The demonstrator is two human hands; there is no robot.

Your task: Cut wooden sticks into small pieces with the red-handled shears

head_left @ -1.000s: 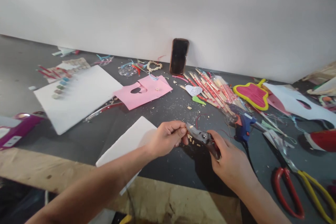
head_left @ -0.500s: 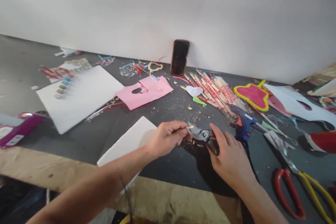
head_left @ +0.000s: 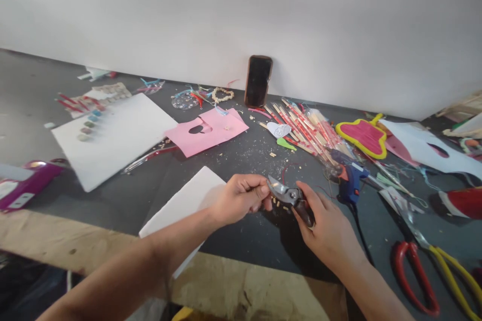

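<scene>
My right hand (head_left: pixel 327 220) is wrapped round the dark handles of a pair of pruning shears (head_left: pixel 288 194), whose metal blades point left. At the tip of the blades, my left hand (head_left: pixel 246 195) is closed in a pinch between thumb and forefinger. A short pale wooden stick is in that pinch, largely hidden by the fingers and the blade. Small cut wooden pieces (head_left: pixel 279 203) lie on the dark table just below the shears, and more crumbs are scattered beyond them.
Red-and-white wrapped chopsticks (head_left: pixel 301 128) lie behind my hands. To the right are a blue glue gun (head_left: pixel 352 183) and scissors (head_left: pixel 414 271) with red and yellow handles. A phone (head_left: pixel 258 81) leans on the wall. Pink paper (head_left: pixel 211 133) and white foam boards (head_left: pixel 120 130) lie left.
The handles have closed a little and the shears have shifted slightly left. The pale stick end that stuck out over the blade shows less now. My left hand has barely moved.
</scene>
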